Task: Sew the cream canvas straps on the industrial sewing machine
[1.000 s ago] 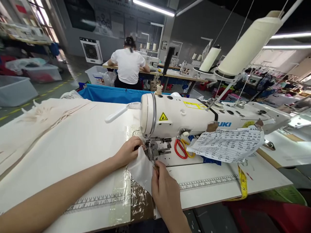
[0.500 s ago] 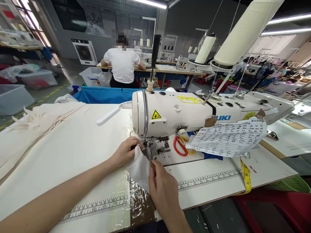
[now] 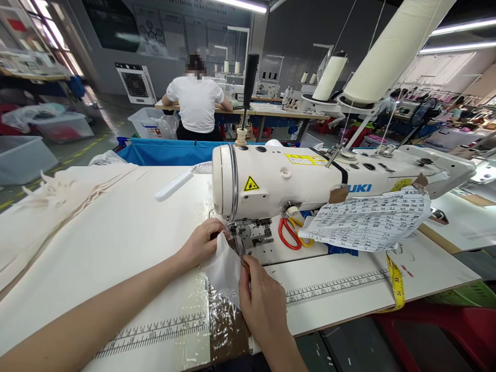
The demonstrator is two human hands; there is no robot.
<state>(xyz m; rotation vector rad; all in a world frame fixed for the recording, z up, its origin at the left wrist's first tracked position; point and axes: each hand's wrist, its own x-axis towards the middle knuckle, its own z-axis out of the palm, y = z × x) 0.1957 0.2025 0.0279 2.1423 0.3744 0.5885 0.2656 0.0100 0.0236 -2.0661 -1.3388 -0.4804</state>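
Note:
My left hand [image 3: 204, 242] is closed on the top edge of a thin white cloth [image 3: 222, 266], pinching it beside the needle area of a white sewing machine [image 3: 256, 175]. The cloth hangs from those fingers toward the table's front edge. My right hand [image 3: 265, 299] grips a slim, pointed metal tool [image 3: 237, 250], its tip up against the cloth close to the left fingers. Whether the tool is snips or tweezers I cannot tell, as my fingers cover its lower part. Behind the cloth is the machine's presser foot area, partly hidden.
Scissors with red and yellow handles [image 3: 289, 233] lie under the machine arm. A handwritten sheet [image 3: 368, 219] hangs from the machine, near a yellow tape measure [image 3: 396, 284]. Layered cream fabric [image 3: 58, 217] covers the left side. Thread cones [image 3: 395, 51] stand above; a person [image 3: 196, 103] sits ahead.
The camera view has shifted very slightly. Both hands keep their hold and stay at nearly the same place on the cloth.

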